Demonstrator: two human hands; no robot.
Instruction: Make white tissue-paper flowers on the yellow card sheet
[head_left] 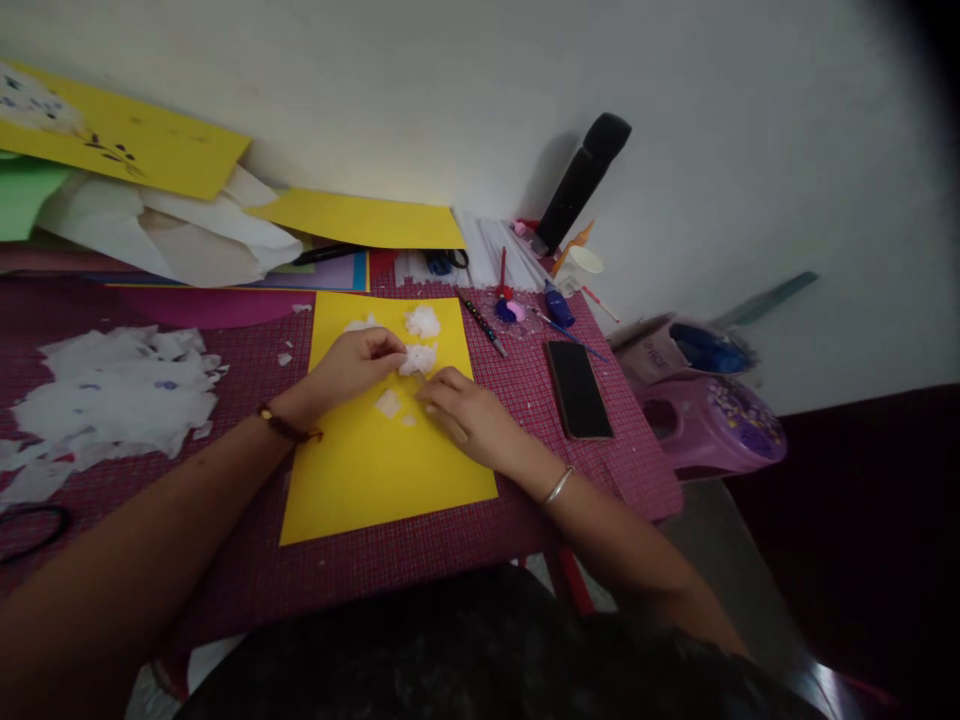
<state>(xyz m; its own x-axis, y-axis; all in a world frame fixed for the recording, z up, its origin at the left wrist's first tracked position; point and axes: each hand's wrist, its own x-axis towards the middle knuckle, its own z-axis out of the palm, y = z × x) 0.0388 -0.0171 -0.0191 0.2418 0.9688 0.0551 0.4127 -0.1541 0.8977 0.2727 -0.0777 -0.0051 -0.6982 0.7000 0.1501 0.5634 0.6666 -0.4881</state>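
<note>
A yellow sheet of paper (382,480) lies on the table before me. Both hands meet at a crumpled white paper flower (420,359) on its upper half. My left hand (354,366) is closed, thumb and fingertips pinching the flower's left edge. At its lower edge, my right hand (472,415) has its fingers pressed together; what they grip is too small to make out. Another white paper flower (422,321) sits just above, and a third white tuft (361,323) is partly behind my left hand. A small pale paper square (388,403) lies below the fingers.
Torn white paper (120,390) is heaped at the left, near black scissor handles (34,530). To the right lie a phone (579,390), a pencil (484,323), a paint palette (511,311) and a blue bottle (558,305). A pink stool (697,425) stands beyond the table edge.
</note>
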